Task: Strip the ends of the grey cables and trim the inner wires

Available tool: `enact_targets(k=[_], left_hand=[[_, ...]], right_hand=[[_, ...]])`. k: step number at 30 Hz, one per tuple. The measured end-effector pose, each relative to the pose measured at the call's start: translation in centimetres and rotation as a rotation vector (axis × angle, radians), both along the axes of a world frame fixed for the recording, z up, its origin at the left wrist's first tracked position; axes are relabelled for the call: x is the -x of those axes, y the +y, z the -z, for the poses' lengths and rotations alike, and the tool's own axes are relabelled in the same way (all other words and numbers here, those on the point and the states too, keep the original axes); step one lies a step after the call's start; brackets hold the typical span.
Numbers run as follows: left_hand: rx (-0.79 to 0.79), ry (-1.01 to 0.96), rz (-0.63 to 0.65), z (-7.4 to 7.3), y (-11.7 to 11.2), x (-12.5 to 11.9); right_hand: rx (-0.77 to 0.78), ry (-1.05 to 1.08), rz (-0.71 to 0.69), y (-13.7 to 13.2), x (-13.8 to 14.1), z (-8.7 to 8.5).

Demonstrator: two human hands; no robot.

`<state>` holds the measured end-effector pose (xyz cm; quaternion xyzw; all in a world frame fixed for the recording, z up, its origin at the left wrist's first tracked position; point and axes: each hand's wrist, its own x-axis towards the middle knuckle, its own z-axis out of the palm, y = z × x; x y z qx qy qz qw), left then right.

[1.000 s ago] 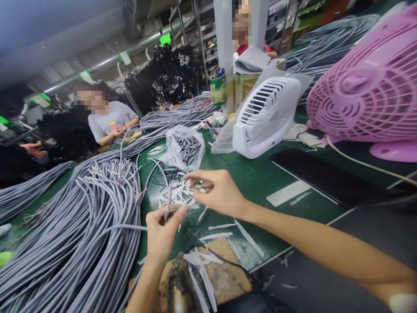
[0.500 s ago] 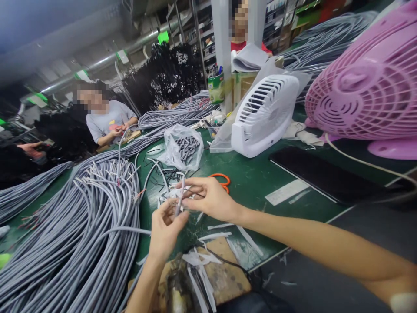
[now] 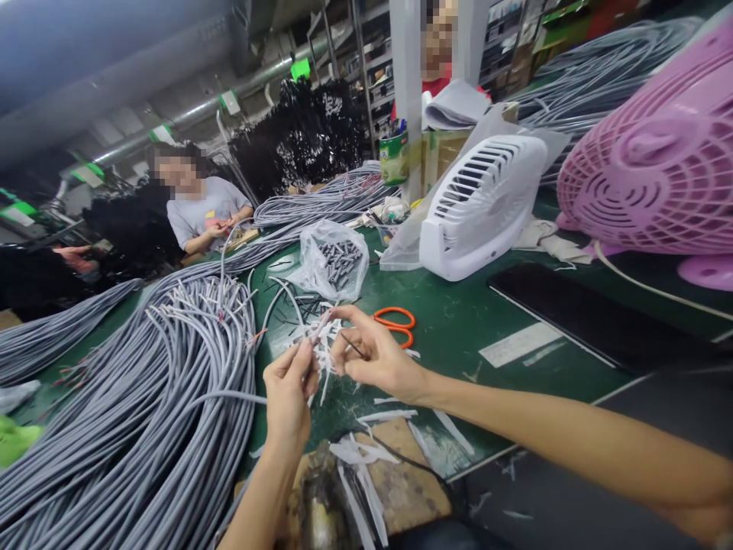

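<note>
My left hand (image 3: pixel 290 393) pinches the end of a grey cable (image 3: pixel 229 397) that runs in from the big bundle on the left. My right hand (image 3: pixel 369 353) is closed beside it, fingertips at the cable's tip, with a thin dark wire strand between its fingers. Both hands hover above a heap of white paper strips (image 3: pixel 321 344) on the green table (image 3: pixel 458 313). Orange-handled scissors (image 3: pixel 395 325) lie just right of my right hand.
A large bundle of grey cables (image 3: pixel 143 397) fills the left. A plastic bag of small grey sleeves (image 3: pixel 335 260), a white fan (image 3: pixel 481 206), a pink fan (image 3: pixel 658 160) and a black tablet (image 3: pixel 589 313) lie beyond. Two other people sit at the far side.
My right hand has drawn back from the strip heap toward my left hand and met the cable tip. The orange scissors it covered are now uncovered.
</note>
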<state>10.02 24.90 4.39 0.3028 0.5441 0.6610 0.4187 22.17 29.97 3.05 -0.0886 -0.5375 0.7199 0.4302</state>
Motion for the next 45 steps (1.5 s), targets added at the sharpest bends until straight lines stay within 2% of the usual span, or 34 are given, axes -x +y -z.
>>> enact_targets(k=[3, 6, 10, 15, 17, 19, 20, 22, 24, 27, 31, 37, 42, 45], left_hand=[[0.027, -0.051, -0.033, 0.0, 0.2, 0.1], [0.034, -0.095, -0.031, 0.1, 0.2, 0.0], [0.01, -0.162, -0.043, 0.0, 0.3, -0.3], [0.06, -0.234, -0.179, -0.2, 0.6, 0.7], [0.061, -0.267, -0.221, -0.1, 0.7, 1.1], [0.037, -0.29, -0.161, 0.0, 0.8, 1.2], [0.017, -0.299, -0.11, 0.0, 0.8, 1.1], [-0.05, -0.284, -0.008, 0.1, 0.7, 0.8], [-0.115, -0.21, 0.044, 0.2, 0.4, 0.6], [-0.172, -0.077, 0.067, 0.3, 0.1, 0.5], [-0.186, 0.003, 0.086, 0.8, -0.3, 0.8], [-0.184, 0.105, 0.151, 1.3, -0.5, 1.0], [-0.172, 0.201, 0.111, 1.3, -0.5, 0.5], [-0.162, 0.304, 0.07, 1.5, -0.4, 0.2]], right_hand=[[0.028, 0.054, 0.044, 0.1, -0.2, 0.0], [0.125, 0.114, 0.099, 0.3, -0.4, -0.4], [0.229, 0.076, 0.197, 0.5, -0.5, -1.1], [0.21, 0.128, 0.428, 2.1, -2.0, -2.4], [0.148, 0.139, 0.55, 2.8, -2.5, -2.6], [0.053, 0.026, 0.662, 2.8, -2.3, -2.5], [-0.047, -0.078, 0.683, 2.4, -2.0, -2.2], [-0.316, -0.312, 0.604, 1.3, -1.2, -1.6], [-0.538, -0.421, 0.558, 0.0, -0.5, -1.0], [-0.715, -0.479, 0.553, -1.0, 0.0, -0.2], [-0.744, -0.525, 0.535, -0.8, -0.2, 0.2], [-0.738, -0.517, 0.571, -0.6, -0.3, 0.1], [-0.743, -0.503, 0.674, -0.6, -0.4, -0.1], [-0.834, -0.441, 0.704, -0.7, -0.4, 0.0]])
